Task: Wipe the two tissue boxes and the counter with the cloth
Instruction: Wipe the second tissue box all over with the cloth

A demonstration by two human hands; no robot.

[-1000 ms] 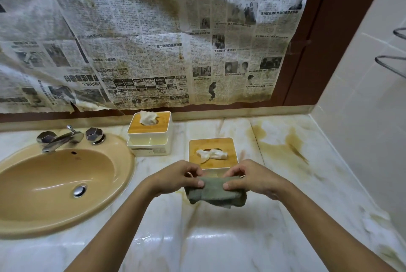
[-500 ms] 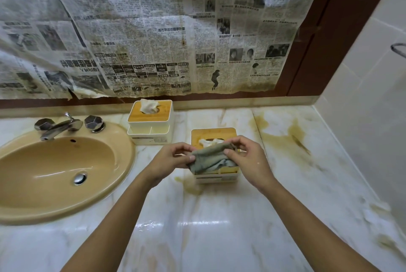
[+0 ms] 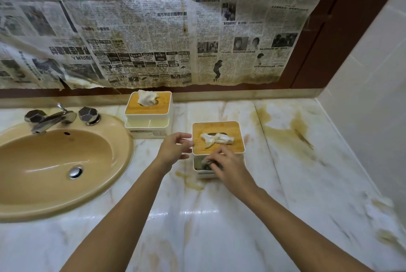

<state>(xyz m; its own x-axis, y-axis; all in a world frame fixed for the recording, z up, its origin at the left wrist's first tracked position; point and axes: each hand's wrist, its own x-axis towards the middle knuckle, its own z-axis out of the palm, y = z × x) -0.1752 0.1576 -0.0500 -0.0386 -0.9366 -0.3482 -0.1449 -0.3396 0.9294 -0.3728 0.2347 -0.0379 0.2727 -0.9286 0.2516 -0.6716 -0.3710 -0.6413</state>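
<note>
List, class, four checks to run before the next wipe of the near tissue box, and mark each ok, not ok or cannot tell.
1. Cloth in the right hand: ok, pressed on the box's front.
2. Left hand steadying the near tissue box: not ok, open beside it.
3. Tissue clear of the lid: not ok, draped over it.
4. Counter clean: not ok, brown stains.
5. Far tissue box wiped: cannot tell.

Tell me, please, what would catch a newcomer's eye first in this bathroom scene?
Probably the stained newspaper covering the wall above the counter, then the brown stains on the marble counter at right. At centre, the right hand presses a dark cloth against the front of the nearer tissue box, with the left hand beside it.
</note>
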